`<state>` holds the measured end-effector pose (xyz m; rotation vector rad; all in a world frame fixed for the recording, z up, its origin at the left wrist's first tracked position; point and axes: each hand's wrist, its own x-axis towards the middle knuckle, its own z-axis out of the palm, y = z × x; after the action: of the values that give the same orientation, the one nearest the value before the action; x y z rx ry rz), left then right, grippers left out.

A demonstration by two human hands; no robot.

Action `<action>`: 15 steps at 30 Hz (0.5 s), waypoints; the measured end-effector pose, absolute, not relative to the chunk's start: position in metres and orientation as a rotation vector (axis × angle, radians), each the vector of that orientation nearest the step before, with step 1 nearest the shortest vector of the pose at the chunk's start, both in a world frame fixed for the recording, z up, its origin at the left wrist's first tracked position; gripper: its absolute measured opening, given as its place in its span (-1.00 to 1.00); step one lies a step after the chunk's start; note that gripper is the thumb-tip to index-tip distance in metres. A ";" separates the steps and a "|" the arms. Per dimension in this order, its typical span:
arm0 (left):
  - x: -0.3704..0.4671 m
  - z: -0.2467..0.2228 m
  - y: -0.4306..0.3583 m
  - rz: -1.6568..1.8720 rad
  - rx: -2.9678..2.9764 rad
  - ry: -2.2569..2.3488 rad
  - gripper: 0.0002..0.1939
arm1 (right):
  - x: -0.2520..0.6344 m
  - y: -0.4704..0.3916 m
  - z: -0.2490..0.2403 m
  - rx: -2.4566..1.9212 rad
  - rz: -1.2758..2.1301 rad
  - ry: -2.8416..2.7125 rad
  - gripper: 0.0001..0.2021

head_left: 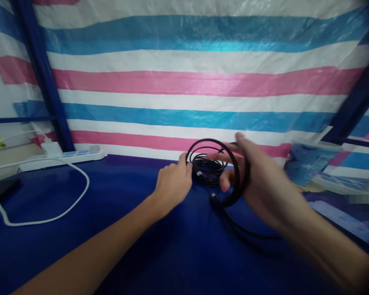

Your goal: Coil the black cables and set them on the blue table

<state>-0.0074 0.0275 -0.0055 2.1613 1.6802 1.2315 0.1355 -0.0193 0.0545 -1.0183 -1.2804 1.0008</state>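
A black cable [209, 166] is wound into loose loops above the blue table top [119, 229]. My left hand [174, 184] pinches the coil at its left side. My right hand [252, 180], blurred by motion, has its fingers through the loops and grips the coil's right side. A tail of the black cable [242, 231] trails from the coil down onto the table toward me.
A white power strip [64, 157] with a plugged charger [51, 146] lies at the back left; its white cord [64, 205] loops over the table. A dark flat object [1, 188] sits at the left edge. Blue printed packages [313, 164] lie at the right. A striped tarp [203, 82] hangs behind.
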 end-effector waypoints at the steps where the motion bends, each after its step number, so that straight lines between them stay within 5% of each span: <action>1: -0.001 -0.008 0.024 1.171 2.193 1.670 -0.62 | 0.133 -0.018 0.050 -1.084 0.918 -1.431 -0.69; 6: 0.008 -0.017 0.015 0.990 2.353 1.615 -0.55 | 0.145 -0.004 0.045 -1.148 0.495 -1.984 -0.80; 12: -0.007 0.014 0.012 1.415 2.229 1.496 -0.63 | 0.177 -0.004 0.065 -1.129 0.821 -2.143 -0.70; 15: -0.001 0.023 0.005 1.202 1.898 1.000 -0.80 | 0.172 -0.009 0.062 -1.063 1.061 -2.121 -0.73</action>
<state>-0.0013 0.0046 0.0228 1.8977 0.9998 1.2021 0.1721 -0.0085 0.0621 -1.0635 -2.1210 1.0611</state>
